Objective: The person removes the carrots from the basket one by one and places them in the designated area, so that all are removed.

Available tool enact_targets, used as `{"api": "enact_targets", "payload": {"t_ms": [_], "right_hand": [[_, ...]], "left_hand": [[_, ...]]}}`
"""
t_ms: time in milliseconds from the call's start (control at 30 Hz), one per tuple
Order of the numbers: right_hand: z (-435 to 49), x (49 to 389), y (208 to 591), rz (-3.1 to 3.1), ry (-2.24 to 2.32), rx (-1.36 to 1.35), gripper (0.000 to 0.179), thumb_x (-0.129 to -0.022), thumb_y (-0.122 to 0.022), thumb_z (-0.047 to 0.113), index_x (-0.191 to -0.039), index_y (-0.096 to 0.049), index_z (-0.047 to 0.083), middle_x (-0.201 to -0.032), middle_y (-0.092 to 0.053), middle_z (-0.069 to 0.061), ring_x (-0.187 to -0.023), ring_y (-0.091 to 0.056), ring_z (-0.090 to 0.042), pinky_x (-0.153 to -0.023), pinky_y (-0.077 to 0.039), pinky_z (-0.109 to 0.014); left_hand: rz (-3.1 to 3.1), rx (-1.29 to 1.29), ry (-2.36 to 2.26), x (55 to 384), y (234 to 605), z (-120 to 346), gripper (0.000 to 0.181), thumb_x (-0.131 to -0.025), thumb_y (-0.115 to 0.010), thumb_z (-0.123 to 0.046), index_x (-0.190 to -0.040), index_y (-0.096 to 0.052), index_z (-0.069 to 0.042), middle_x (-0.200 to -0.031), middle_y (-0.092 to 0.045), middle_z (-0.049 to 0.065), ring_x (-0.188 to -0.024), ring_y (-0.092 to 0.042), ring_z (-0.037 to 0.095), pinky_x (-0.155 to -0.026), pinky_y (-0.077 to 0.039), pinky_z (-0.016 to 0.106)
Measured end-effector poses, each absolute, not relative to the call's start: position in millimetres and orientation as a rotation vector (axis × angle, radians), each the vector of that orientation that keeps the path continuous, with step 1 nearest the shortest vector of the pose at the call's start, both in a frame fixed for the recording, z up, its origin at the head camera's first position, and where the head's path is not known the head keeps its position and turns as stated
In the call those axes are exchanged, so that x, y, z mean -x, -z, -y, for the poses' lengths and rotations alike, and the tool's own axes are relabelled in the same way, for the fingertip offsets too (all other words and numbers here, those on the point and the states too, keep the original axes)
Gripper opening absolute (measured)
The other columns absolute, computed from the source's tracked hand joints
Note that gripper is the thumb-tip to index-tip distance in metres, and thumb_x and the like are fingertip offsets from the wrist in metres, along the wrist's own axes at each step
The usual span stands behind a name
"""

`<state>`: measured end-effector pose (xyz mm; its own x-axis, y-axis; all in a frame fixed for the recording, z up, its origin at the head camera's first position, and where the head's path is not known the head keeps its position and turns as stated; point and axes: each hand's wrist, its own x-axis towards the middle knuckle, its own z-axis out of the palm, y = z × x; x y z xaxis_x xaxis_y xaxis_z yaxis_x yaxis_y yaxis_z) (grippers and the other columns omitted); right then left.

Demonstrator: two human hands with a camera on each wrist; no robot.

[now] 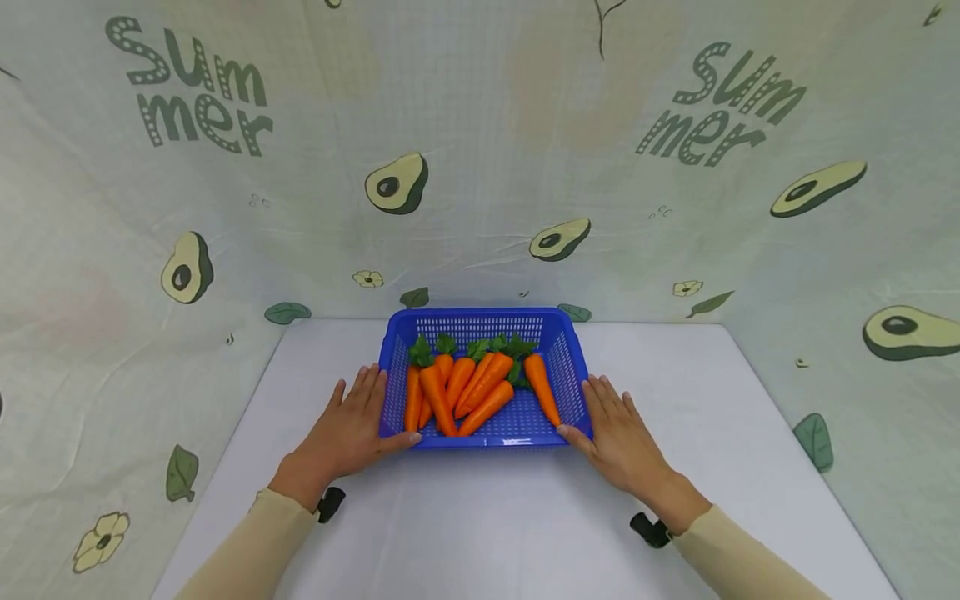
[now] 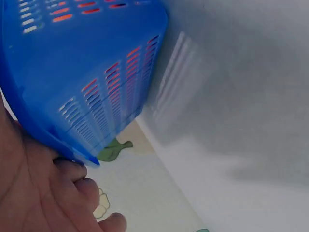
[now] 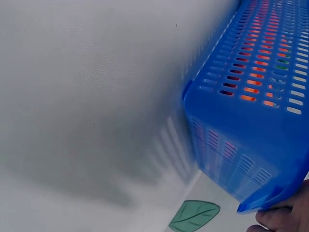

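Observation:
A blue plastic basket [image 1: 491,442] with slotted walls sits on the white table and holds several orange carrots [image 1: 438,402] with leafy green tops. My left hand [image 1: 351,423] lies along the basket's left side, its fingers straight and its thumb across the front left corner. On the opposite side, my right hand [image 1: 624,440] touches the rim with extended fingers, its thumb at the front right corner. Both wrist views show the basket's outer walls from low down. The left palm [image 2: 41,188] is right at the rim; only part of the right hand [image 3: 292,212] shows there.
The white table [image 1: 480,533] reaches forward to a hanging cloth [image 1: 480,117] printed with avocados, leaves and the word "summer". This cloth also borders the table on the left and right. A small black device [image 1: 331,504] is strapped at each wrist.

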<state>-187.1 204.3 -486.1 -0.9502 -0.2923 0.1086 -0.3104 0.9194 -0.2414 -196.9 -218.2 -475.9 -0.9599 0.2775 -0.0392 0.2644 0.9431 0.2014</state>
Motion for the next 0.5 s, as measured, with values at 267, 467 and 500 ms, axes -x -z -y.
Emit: {"api": "enact_targets", "payload": {"t_ms": [267,467,500], "right_hand": [[-203,193,469,2.992,-0.228,-0.557,0.085,-0.103,-0.058,0.059,-0.153,-0.047,-0.009,-0.16,-0.043,-0.031,-0.152,-0.037,-0.051,-0.121,-0.029,-0.073],[-187,222,434,2.94,-0.26,-0.659,0.072,-0.099,-0.073,0.045,-0.149,-0.054,-0.004,-0.155,-0.049,-0.031,-0.14,-0.05,-0.052,-0.113,-0.044,-0.069],[-180,228,427,2.945,-0.306,-0.677,0.07,-0.099,-0.074,0.042,-0.149,-0.054,-0.003,-0.155,-0.049,-0.03,-0.14,-0.051,-0.052,-0.112,-0.045,-0.068]], "left_hand": [[-2.999,-0.438,-0.328,197,476,221,0.122,-0.091,-0.056,-0.082,-0.164,-0.019,0.009,-0.172,-0.018,0.03,-0.161,-0.017,0.048,-0.128,-0.012,0.069],[-3.001,-0.433,-0.345,197,476,220,0.122,-0.091,-0.058,-0.08,-0.164,-0.018,0.009,-0.173,-0.018,0.03,-0.161,-0.016,0.047,-0.129,-0.012,0.068],[-3.001,-0.432,-0.345,197,476,220,0.122,-0.091,-0.057,-0.08,-0.164,-0.018,0.009,-0.173,-0.018,0.029,-0.161,-0.016,0.047,-0.129,-0.012,0.068]]}}
